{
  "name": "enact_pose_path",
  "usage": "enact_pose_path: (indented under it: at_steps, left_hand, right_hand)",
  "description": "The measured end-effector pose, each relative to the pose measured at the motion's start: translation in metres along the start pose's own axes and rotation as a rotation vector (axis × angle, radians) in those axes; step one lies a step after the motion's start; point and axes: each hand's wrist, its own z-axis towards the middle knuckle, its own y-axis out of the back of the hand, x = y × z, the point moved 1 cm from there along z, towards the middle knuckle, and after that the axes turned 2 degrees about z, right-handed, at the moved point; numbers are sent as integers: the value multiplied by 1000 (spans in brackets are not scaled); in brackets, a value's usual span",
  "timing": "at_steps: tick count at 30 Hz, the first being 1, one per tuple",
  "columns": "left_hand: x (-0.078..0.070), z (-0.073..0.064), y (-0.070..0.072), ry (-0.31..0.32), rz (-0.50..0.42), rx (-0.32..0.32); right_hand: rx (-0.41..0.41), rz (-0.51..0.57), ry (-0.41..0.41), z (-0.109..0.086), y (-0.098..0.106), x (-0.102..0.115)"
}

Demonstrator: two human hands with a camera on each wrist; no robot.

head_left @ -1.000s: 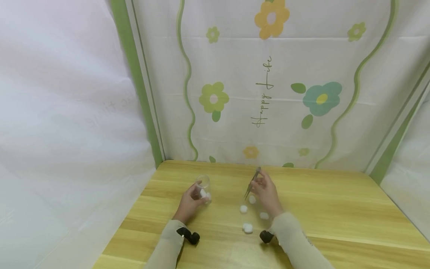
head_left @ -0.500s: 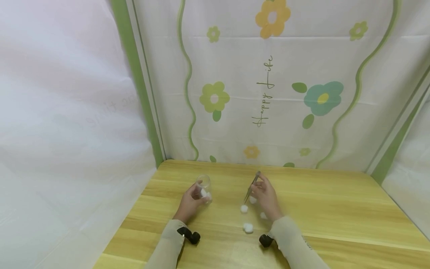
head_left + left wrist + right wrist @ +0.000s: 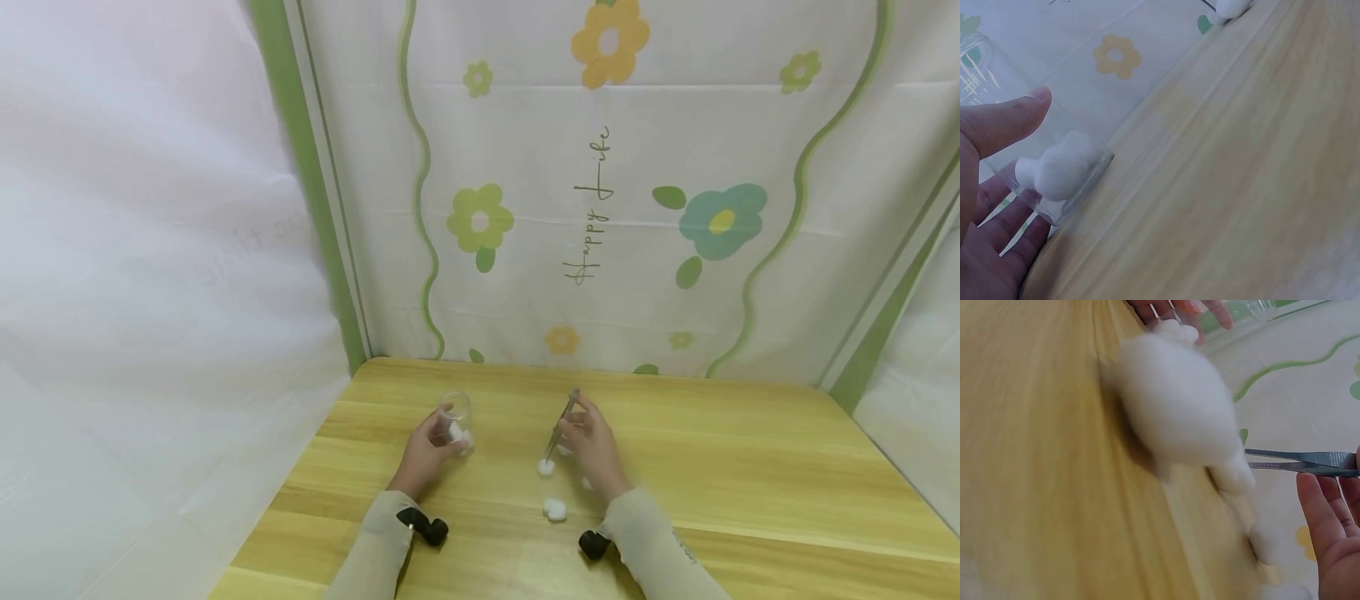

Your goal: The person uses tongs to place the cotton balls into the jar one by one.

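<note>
Head cam: I see the left hand curled round the glass, the right hand pinching tweezers, tips at a cotton ball on the table, so pick-up step I reckon. Left wrist cam: more cotton balls inside the glass. Right wrist cam: tweezers slightly spread, tips hidden, so I can't tell if they hold the ball; next probably calls for a gentle squeeze

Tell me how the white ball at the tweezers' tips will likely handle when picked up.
The white ball is probably light for its size and squashy, since its surface looks fluffy, like cotton. That same fuzz should make it unlikely to slip from the tweezers. Being rounded, it may roll or shift a little if pushed across the flat table.
</note>
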Motion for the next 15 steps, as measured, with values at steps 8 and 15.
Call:
enact_pose_path:
  at_steps: [8,15]
  left_hand:
    - [0,0,0,7,4,5]
    - [-1,0,0,-5,6,9]
  right_hand:
    - [-5,-21,-24,-1,-1,-5]
    - [-3,1,-26,-2,-2,-6]
